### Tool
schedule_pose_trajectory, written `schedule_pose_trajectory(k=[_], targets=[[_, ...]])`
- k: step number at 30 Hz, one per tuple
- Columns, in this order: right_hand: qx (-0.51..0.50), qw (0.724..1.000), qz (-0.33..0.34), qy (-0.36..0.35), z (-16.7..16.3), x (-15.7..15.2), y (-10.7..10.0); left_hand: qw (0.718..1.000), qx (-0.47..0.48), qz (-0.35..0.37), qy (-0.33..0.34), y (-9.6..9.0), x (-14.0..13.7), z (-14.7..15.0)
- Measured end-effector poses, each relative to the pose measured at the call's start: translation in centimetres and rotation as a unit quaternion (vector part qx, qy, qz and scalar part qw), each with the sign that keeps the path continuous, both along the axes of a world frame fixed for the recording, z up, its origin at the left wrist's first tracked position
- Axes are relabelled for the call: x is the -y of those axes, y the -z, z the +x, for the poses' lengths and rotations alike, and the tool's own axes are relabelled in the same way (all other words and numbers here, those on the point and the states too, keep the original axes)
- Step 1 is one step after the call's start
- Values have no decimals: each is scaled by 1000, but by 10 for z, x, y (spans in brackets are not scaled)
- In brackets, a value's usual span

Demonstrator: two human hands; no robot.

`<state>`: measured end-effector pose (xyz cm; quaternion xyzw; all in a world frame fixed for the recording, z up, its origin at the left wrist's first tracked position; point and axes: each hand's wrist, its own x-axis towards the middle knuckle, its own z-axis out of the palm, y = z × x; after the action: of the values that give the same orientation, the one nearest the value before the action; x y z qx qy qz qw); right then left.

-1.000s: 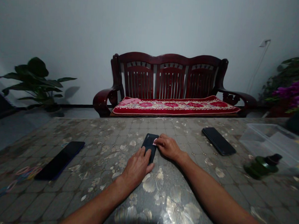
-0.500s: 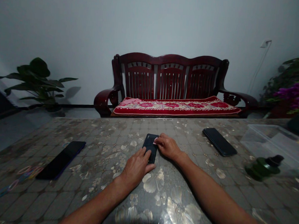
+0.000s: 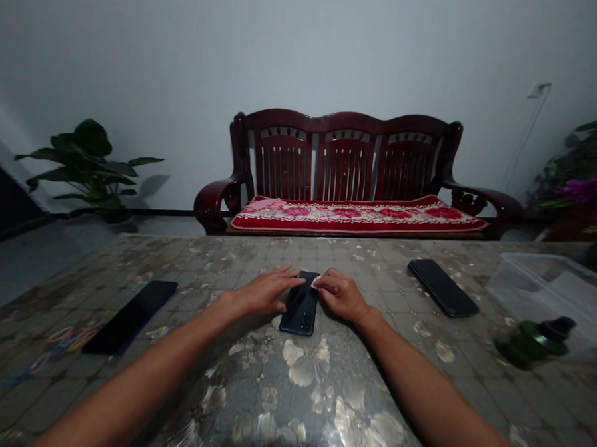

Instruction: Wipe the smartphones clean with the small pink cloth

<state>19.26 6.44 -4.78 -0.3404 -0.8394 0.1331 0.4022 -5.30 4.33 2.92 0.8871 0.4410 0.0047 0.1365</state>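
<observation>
A dark phone (image 3: 300, 311) lies face down on the patterned tabletop, with its camera end towards me. My left hand (image 3: 269, 290) reaches in from the left, its fingers stretched over the phone's far part and its thumb apart by the left edge. My right hand (image 3: 342, 294) is closed at the far right edge. Between its fingertips I pinch a small pink-and-white piece (image 3: 316, 282), which touches the phone's back; whether it is cloth or paper I cannot tell.
On the left lie another phone (image 3: 131, 318) and several coloured bands (image 3: 67, 338). To the right are a black phone (image 3: 442, 288), a green bottle (image 3: 535, 341) with a dark top, and a clear plastic box (image 3: 515, 281). A wooden bench (image 3: 344, 122) stands beyond the table.
My left hand has moved from the phone's near end up to its far left part, uncovering the camera end. My right hand stays at the right edge with the small piece. The view has shifted slightly.
</observation>
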Motion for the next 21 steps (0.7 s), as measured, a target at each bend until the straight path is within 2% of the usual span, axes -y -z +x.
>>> schedule_pose_trajectory(k=[5,12,17,21], targets=[[-70,997,2,12,2,-2,3,991,-99,-23,84,-8,-34,16],[-146,986,-16,79,9,-10,7,985,-124,-30,114,-5,-56,51],[-162,981,-43,97,12,-15,10,991,-90,-46,89,-9,-66,48],[-165,979,-50,105,11,-16,12,988,-129,-43,78,-11,-69,32]])
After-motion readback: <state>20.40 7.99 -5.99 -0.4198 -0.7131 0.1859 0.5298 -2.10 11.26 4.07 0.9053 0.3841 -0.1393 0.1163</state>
